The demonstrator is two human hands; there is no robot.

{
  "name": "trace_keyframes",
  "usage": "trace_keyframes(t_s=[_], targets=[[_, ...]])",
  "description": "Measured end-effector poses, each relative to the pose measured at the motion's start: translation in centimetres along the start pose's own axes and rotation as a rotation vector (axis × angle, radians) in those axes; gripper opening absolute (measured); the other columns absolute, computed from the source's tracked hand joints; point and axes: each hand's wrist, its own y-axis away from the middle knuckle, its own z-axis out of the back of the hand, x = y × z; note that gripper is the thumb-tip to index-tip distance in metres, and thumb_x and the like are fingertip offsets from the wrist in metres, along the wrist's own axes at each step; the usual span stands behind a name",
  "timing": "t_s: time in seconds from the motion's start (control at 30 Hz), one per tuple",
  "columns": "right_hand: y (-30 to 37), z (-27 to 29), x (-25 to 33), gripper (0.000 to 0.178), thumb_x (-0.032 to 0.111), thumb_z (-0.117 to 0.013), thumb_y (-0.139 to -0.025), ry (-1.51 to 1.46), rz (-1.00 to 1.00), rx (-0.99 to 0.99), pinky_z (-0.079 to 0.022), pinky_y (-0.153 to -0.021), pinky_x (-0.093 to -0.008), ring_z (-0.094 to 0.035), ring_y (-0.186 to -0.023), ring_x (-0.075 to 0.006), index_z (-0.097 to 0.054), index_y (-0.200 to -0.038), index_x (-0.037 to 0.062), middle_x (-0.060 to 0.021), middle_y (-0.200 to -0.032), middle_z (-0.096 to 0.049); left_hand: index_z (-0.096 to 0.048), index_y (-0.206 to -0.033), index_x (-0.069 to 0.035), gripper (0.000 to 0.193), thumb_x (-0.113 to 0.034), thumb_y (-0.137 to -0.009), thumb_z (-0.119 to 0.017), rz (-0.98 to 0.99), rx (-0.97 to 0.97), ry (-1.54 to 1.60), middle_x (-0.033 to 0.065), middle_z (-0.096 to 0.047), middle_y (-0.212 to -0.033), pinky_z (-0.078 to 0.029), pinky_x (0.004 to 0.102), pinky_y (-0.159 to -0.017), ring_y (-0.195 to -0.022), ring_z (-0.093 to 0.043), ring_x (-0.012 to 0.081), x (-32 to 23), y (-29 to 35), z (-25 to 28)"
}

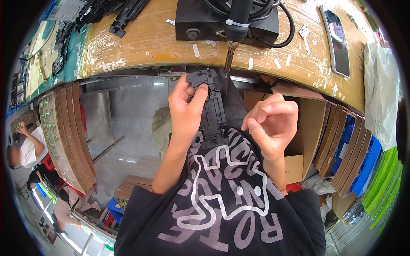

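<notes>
My left hand (185,112) grips a long black plastic frame part (212,109) near its top end and holds it upright just below the workbench edge (141,51). My right hand (272,121) hovers to the right of the part with its fingers curled in and thumb and forefinger pinched together; I cannot tell whether something tiny sits between them. A black powered screwdriver (235,25) hangs tip down right above the top of the part. Behind it on the bench sits a black box unit (200,19).
Black parts (128,13) lie at the bench's back left, a dark flat panel (335,38) at its right. Stacked cardboard sheets (64,136) stand on the left, an open carton (305,128) and blue and green bins (376,170) on the right. Other people (25,149) sit far left.
</notes>
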Motion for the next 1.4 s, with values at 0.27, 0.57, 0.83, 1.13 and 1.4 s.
trace_keyframes(t_s=[0.27, 0.57, 0.83, 1.13, 1.4], targets=[[0.5, 0.0, -0.1, 0.04, -0.01, -0.069, -0.059, -0.037, 0.008, -0.013, -0.037, -0.049, -0.0196, -0.046, -0.055, -0.0081, -0.046, -0.09, 0.0022, -0.002, -0.058, -0.046, -0.05, -0.093, 0.0, 0.012, -0.002, -0.08, -0.049, -0.009, -0.006, -0.002, -0.001, -0.055, -0.069, -0.032, 0.015, -0.047, -0.056, -0.043, -0.0005, 0.2, 0.0, 0.0], [-0.2, -0.3, -0.1, 0.04, -0.016, -0.063, -0.06, 0.251, 0.183, 0.145, -0.047, -0.052, -0.0263, -0.049, -0.056, -0.0141, -0.043, -0.089, 0.0027, -0.01, -0.074, -0.047, -0.05, -0.091, 0.0, 0.01, -0.002, -0.081, -0.048, 0.002, 0.003, -0.014, -0.0013, -0.054, -0.069, -0.031, 0.0153, -0.047, -0.056, -0.042, -0.0008, 0.5, 0.1, 0.0], [0.6, 0.2, -0.7, 0.035, -0.01, -0.066, -0.061, 0.2, 0.11, 0.044, -0.041, -0.052, -0.0215, -0.049, -0.059, -0.0109, -0.047, -0.087, 0.0015, -0.0094, -0.074, -0.053, -0.048, -0.093, 0.001, 0.012, -0.002, -0.082, -0.047, 0.011, 0.05, 0.006, 0.0017, -0.057, -0.075, -0.037, 0.0161, -0.051, -0.061, -0.048, 0.0015, 0.7, 0.4, 0.1], [0.0, 0.1, -0.5, 0.025, 0.0, -0.063, -0.069, 0.314, -0.391, 0.055, -0.044, -0.057, -0.0198, -0.052, -0.062, -0.0077, -0.052, -0.091, 0.0013, -0.0046, -0.077, -0.054, -0.048, -0.093, 0.002, 0.012, -0.002, -0.081, -0.049, -0.004, 0.114, -0.002, 0.0031, -0.057, -0.079, -0.041, 0.0178, -0.062, -0.071, -0.051, 0.0041, 0.5, 1.6, -0.9], [0.8, 1.1, -0.4, 0.017, 0.004, -0.061, -0.074, 0.165, -0.675, 0.02, -0.039, -0.052, -0.0156, -0.05, -0.06, -0.0023, -0.051, -0.087, 0.001, 0.001, -0.066, -0.054, -0.047, -0.091, 0.002, 0.015, -0.004, -0.079, -0.054, -0.165, 0.221, -0.296, 0.003, -0.057, -0.068, -0.041, 0.0182, -0.051, -0.062, -0.05, 0.0023, 1.6, 1.9, -1.0]])
